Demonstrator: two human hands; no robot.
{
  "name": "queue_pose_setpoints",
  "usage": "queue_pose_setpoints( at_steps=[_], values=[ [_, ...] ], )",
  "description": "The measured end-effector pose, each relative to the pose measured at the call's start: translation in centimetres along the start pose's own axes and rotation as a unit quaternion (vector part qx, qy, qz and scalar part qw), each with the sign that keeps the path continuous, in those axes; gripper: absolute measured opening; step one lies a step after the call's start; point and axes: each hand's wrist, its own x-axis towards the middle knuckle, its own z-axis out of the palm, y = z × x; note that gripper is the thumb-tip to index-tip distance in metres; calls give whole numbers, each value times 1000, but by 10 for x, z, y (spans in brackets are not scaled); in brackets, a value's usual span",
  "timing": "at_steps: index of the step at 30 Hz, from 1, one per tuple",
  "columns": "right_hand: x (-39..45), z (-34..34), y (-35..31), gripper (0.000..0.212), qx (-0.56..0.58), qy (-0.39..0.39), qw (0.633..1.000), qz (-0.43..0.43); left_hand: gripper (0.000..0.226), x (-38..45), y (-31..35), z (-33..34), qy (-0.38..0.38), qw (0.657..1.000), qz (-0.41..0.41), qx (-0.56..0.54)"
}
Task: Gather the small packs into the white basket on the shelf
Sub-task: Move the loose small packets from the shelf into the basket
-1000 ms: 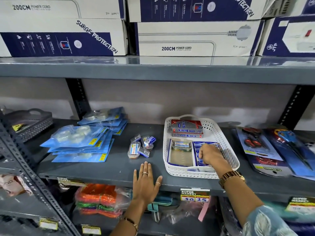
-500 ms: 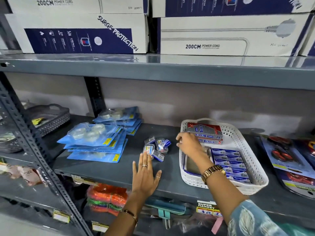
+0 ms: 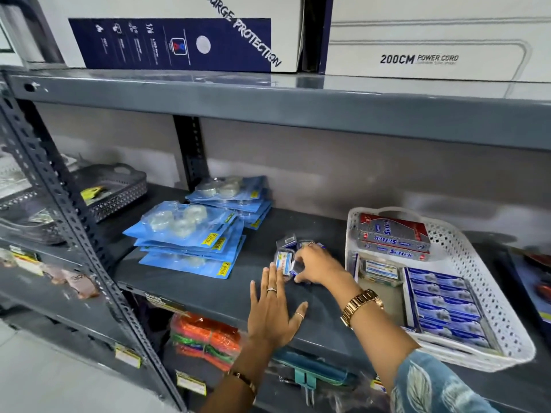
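Note:
Several small clear packs [image 3: 284, 257] with blue and white labels lie in a cluster on the grey shelf [image 3: 208, 290], left of the white basket [image 3: 465, 257]. My right hand [image 3: 317, 268] rests over the cluster, with its fingers curled around one small pack at the near side. Just in front of the packs my left hand [image 3: 272, 311] lies flat on the shelf, fingers spread, its fingertips touching the nearest pack. The basket holds red and silver boxes at the back, rows of blue packs at the right and a few small packs in the middle.
Stacked blue blister cards [image 3: 190, 239] lie left of the cluster. A dark grey basket [image 3: 119, 186] sits on the neighbouring shelf at far left. Large power cord boxes [image 3: 432, 40] fill the shelf above. Scissors packs [image 3: 536, 281] lie at the right edge.
My right hand has left the basket, crossed left over its rim and closed over the loose packs. The view has shifted left and closer. The left hand stays flat on the shelf.

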Motion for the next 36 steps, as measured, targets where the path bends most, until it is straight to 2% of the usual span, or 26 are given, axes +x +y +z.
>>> queue_pose_setpoints(
  at_steps=[3, 6, 9, 13, 18, 23, 24, 26, 30, 32, 36],
  values=[
    [0, -4, 2, 42, 28, 8, 1000, -3, 87, 0, 1, -1, -3, 1000, 1, 3],
    [-6, -14, 7, 32, 176, 18, 984, 22, 86, -1, 1, -2, -4, 1000, 0, 10],
    [-19, -29, 14, 27, 388, 3, 920, 50, 85, -1, 2, -2, -10, 1000, -3, 23],
    [-39, -43, 29, 43, 543, 8, 834, 98, 82, -4, 9, -2, -17, 999, 0, 33],
    [-70, -55, 58, 37, 642, 67, 755, 114, 79, -15, 36, 7, -31, 998, 49, 30],
    [-110, -73, 106, 28, 662, 108, 725, 156, 72, -27, 67, 15, -43, 996, 68, 42],
    [-118, -76, 117, 27, 651, 125, 730, 168, 71, -28, 71, 15, -47, 996, 69, 44],
    [-136, -81, 138, 27, 589, 157, 766, 206, 70, -32, 80, 16, -57, 995, 68, 47],
    [-158, -81, 168, 26, 357, 198, 879, 248, 66, -36, 92, 16, -66, 995, 60, 39],
    [-163, -76, 177, 27, 232, 184, 925, 237, 65, -38, 96, 15, -67, 996, 51, 31],
    [-172, -62, 186, 36, 116, 121, 962, 215, 65, -43, 101, 17, -71, 996, 45, 31]
  ],
)
